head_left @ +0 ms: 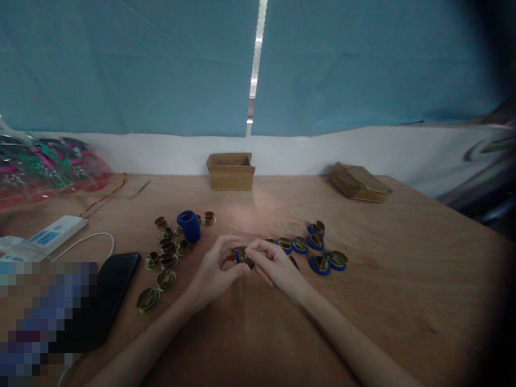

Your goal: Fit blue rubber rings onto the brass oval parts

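Observation:
In the middle of the table, my left hand (217,271) curls its fingers and thumb around a round brass-coloured piece with a blue ring (243,257). My right hand (276,264) pinches at the right side of that same piece, its fingertips partly covering it. To the left lie several bare brass-coloured round pieces (166,279), some with a raised bar across the middle. Among them stands a stack of blue rings (189,226). Several brass pieces seated in blue rings (320,264) lie right of my hands, a few partly hidden by the right hand.
An open cardboard box (231,180) stands at the back, and a flattish cardboard box (360,183) lies at the back right. At left are a black phone (116,285), a white power strip (56,236) with cables, and plastic-wrapped items (48,166). Tiny thin bits (284,226) lie beyond my hands.

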Tool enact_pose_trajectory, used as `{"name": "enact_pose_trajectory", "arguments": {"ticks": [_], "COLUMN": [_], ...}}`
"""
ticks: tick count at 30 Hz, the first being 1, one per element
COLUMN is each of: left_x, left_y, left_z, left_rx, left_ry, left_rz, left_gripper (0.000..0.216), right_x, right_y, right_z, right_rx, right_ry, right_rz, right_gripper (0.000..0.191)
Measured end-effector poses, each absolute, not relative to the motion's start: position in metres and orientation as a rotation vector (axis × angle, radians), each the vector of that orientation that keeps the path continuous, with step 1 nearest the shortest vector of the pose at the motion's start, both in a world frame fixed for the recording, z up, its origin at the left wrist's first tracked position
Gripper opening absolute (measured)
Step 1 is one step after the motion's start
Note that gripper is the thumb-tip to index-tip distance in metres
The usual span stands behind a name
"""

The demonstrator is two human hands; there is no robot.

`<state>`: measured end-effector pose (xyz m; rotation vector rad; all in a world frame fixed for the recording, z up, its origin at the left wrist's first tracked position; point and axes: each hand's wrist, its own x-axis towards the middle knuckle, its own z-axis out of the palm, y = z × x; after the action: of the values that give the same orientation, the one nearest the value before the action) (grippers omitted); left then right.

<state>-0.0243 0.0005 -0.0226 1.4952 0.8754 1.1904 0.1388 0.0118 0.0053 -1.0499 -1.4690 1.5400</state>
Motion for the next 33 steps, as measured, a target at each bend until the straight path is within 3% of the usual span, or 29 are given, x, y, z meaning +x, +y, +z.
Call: {"name": "enact_pose_trajectory", "arguments": {"ticks": [9, 33], "left_x": [-0.023, -0.025], "left_y": [0.002, 0.001], "left_z": [-0.02, -0.019], "left_rx": [1.358, 1.402], "left_ry": [0.856, 0.871], "left_rz": [1.197, 1.297], "left_gripper": [0.031, 0.032], "right_x": [0.137, 0.137], "right_y": [0.012, 0.012], "right_z": [-0.003, -0.002], "right_rx": [-1.092, -1.053], "right_ry": [-1.446, -1.452], "right_rz": [1.491, 1.388], "right_gripper": [0.031, 0.015]}}
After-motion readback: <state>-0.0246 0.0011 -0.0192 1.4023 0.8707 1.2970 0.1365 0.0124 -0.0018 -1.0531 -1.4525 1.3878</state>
